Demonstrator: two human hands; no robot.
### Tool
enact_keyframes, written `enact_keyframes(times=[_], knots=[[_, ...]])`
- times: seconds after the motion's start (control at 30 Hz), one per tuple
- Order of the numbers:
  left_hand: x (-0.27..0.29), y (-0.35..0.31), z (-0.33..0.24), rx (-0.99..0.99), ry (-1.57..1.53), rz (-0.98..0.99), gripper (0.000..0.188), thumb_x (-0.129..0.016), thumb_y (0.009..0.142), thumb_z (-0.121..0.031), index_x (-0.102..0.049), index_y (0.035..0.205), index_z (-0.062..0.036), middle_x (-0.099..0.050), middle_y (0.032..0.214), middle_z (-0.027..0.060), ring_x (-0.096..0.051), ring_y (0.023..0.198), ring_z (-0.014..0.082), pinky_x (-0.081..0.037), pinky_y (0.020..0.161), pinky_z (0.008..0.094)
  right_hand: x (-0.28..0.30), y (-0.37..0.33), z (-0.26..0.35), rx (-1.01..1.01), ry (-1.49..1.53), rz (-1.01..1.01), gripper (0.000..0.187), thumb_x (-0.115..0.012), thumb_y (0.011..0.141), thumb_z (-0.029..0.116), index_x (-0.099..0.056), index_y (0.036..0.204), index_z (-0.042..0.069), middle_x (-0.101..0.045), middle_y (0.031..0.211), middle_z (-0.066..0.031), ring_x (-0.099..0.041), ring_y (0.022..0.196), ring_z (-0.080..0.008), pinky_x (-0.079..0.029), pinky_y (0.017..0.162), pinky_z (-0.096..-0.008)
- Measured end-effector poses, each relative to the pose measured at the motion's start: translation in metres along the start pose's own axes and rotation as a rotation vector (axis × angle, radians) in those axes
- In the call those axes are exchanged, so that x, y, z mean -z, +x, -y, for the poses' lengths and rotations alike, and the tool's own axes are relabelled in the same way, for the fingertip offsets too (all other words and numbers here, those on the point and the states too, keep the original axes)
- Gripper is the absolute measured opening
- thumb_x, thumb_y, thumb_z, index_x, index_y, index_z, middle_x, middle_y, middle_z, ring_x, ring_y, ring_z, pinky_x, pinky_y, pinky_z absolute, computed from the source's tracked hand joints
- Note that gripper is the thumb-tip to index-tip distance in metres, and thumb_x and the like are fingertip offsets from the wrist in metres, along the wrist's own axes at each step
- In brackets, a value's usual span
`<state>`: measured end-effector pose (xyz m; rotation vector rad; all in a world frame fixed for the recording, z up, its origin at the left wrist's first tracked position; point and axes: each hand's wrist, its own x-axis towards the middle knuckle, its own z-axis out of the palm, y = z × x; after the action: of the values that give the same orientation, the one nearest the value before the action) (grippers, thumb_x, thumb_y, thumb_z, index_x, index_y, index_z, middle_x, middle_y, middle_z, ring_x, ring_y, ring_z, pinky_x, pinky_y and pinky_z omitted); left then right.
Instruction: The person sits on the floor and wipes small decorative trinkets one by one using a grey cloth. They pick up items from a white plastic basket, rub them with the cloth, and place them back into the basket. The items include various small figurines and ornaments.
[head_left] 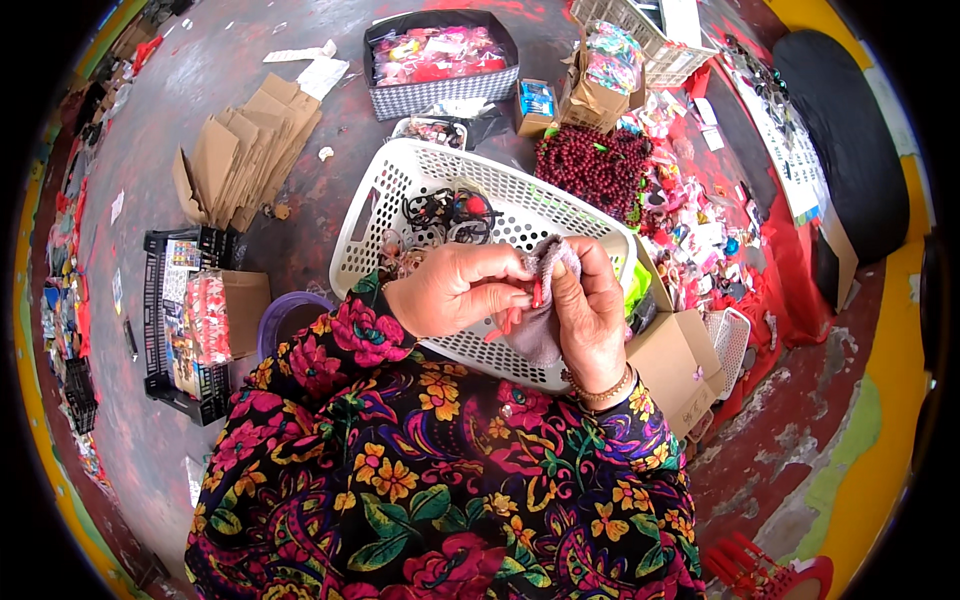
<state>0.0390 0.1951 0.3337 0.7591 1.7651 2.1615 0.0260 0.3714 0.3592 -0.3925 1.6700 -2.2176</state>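
Above the white basket [545, 200], the right hand [592, 308] clamps the greyish cloth [538, 338]; the left hand [448, 292] pinches its edge by a red strip [538, 293]. The cloth looks light, soft, floppy, best held at its fold.

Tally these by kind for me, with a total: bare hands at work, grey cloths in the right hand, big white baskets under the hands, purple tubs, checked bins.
Hands: 2, left hand and right hand
Grey cloth: 1
Big white basket: 1
Purple tub: 1
Checked bin: 1
Total: 6
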Motion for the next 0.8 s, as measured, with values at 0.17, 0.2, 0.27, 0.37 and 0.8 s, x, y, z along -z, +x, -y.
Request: enact_keyframes(times=[0.17,0.2,0.27,0.37,0.8], knots=[[-0.003,0.000,0.003,0.070,-0.227,-0.025,0.017,-0.050,0.088,0.000,-0.050,0.105,0.0015,-0.058,0.091,0.0083,-0.059,0.078,0.0141,-0.049,0.069,0.0279,0.004,0.006,-0.009,-0.121,0.192,-0.105,0.012,-0.046,0.093,0.011,-0.049,0.099,0.002,-0.056,0.086,-0.0007,-0.052,0.077,-0.0064,-0.043,0.071,-0.0203],[-0.002,0.001,0.003,0.081,-0.290,-0.069,0.018,-0.051,0.087,-0.001,-0.050,0.106,0.0010,-0.058,0.093,0.0086,-0.059,0.080,0.0144,-0.049,0.070,0.0283,0.007,0.006,-0.010,-0.164,0.236,-0.140,0.012,-0.045,0.093,0.011,-0.050,0.100,0.002,-0.057,0.088,-0.0024,-0.054,0.079,-0.0084,-0.045,0.073,-0.0225],[0.001,0.001,0.006,0.100,-0.417,-0.157,0.021,-0.051,0.087,-0.001,-0.049,0.107,-0.0001,-0.058,0.095,0.0092,-0.058,0.085,0.0150,-0.048,0.074,0.0293,0.010,0.007,-0.009,-0.185,0.325,-0.216,0.013,-0.044,0.093,0.010,-0.050,0.101,0.002,-0.059,0.091,-0.0042,-0.056,0.080,-0.0101,-0.046,0.075,-0.0239],[0.010,0.003,0.004,0.082,-0.753,-0.236,0.017,-0.049,0.090,-0.008,-0.051,0.105,-0.0026,-0.059,0.096,0.0096,-0.058,0.082,0.0143,-0.048,0.075,0.0303,0.016,0.007,-0.006,-0.172,0.404,-0.267,0.015,-0.043,0.093,0.009,-0.051,0.102,0.001,-0.060,0.093,-0.0084,-0.060,0.082,-0.0172,-0.049,0.075,-0.0283],[0.012,-0.001,0.003,0.160,-0.863,-0.261,0.023,-0.049,0.089,-0.012,-0.045,0.109,-0.0011,-0.057,0.091,0.0122,-0.057,0.076,0.0166,-0.046,0.067,0.0268,0.021,0.011,-0.005,-0.206,0.408,-0.223,0.018,-0.043,0.092,0.010,-0.053,0.104,0.000,-0.061,0.094,-0.0098,-0.060,0.084,-0.0185,-0.049,0.077,-0.0296]])
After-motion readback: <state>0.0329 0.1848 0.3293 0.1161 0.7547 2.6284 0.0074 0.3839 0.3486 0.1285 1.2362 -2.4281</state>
